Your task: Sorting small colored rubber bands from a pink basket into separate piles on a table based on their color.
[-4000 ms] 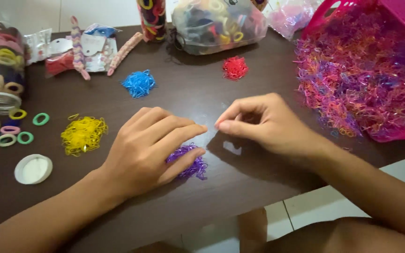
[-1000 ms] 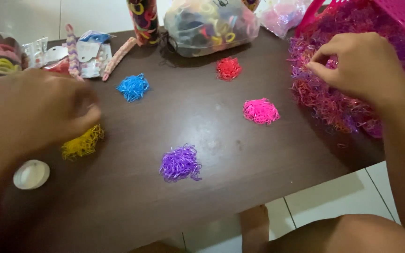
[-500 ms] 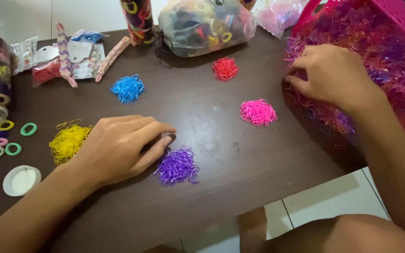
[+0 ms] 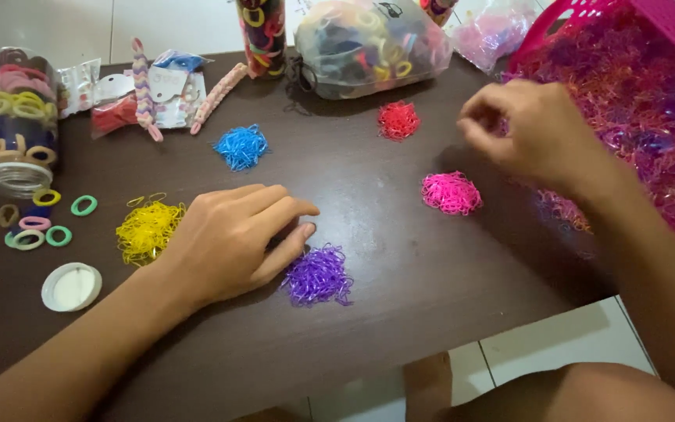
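Bare table point(image 4: 384, 203) between sorted piles, seemingly.

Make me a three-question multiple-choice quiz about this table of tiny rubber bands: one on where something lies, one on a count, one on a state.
1. Which pile lies beside the left hand?
A. purple pile
B. red pile
C. blue pile

2. How many single-colour piles lie on the table?
A. three
B. five
C. seven

3. How does the white lid lie?
A. screwed on the jar
B. off, flat on the table
C. in the pink basket

Answers:
1 A, the fingertips rest at the purple pile's edge.
2 B, yellow, blue, red, pink, purple.
3 B, it sits apart below the tipped jar.
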